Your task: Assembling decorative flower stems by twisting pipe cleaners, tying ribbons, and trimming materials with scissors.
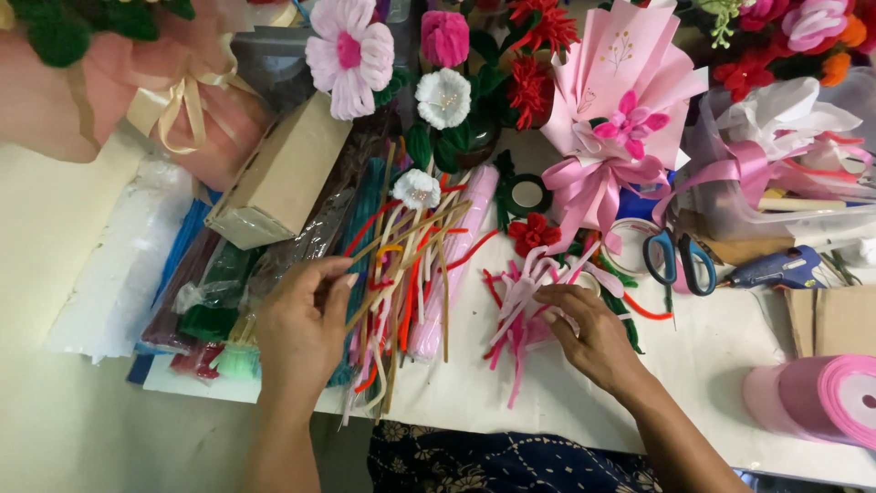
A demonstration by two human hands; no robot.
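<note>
The left hand (301, 329) is pinching thin tan wooden sticks (401, 251) lying among red and orange pipe cleaners. The right hand (593, 333), fingers curled, is pressing a pink-and-white pipe-cleaner bundle (520, 306) on the white table (712, 365).

Soft, even daylight fills the scene with faint shadows, sharp around the right hand (593, 333), edges beyond it slightly bowed.

Fuzzy, matt pipe cleaners (516, 315) in pink and white; smooth, pale wooden sticks (411, 265); glossy clear plastic sleeves (310, 237); matt brown cardboard box (283, 173); satin-sheen pink ribbon roll (821, 397); scissors (680, 260) with smooth blue plastic handles; smooth white bench (712, 365).
</note>
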